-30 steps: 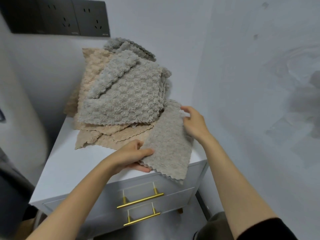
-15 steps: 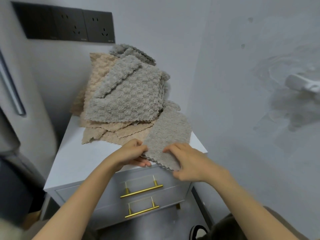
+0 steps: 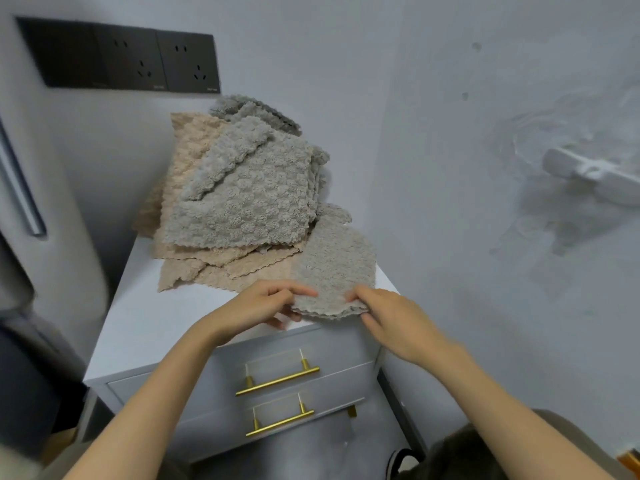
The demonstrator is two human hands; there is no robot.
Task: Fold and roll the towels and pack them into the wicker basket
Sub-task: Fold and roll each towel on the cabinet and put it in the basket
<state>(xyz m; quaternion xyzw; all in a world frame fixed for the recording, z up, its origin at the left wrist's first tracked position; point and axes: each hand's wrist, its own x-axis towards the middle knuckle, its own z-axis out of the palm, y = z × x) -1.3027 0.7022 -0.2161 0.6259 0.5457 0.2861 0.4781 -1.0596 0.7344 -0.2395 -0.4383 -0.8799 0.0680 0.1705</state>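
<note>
Two hands, left hand [image 3: 258,308] and right hand [image 3: 391,320], are pinching a nubby grey towel [image 3: 334,268] (scalloped edge) lying at the white cabinet [image 3: 149,327] front, beside the heaped towel pile [image 3: 239,195].

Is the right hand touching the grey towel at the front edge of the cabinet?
Touching. The head view shows the right hand pinching the near edge of the grey towel, with no gap between them.

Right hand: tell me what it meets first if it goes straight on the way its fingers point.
The right hand pinches the gray towel at its near edge. Pointing left and away, it would probably meet the left hand, holding the same edge, next; depth is unclear.
</note>
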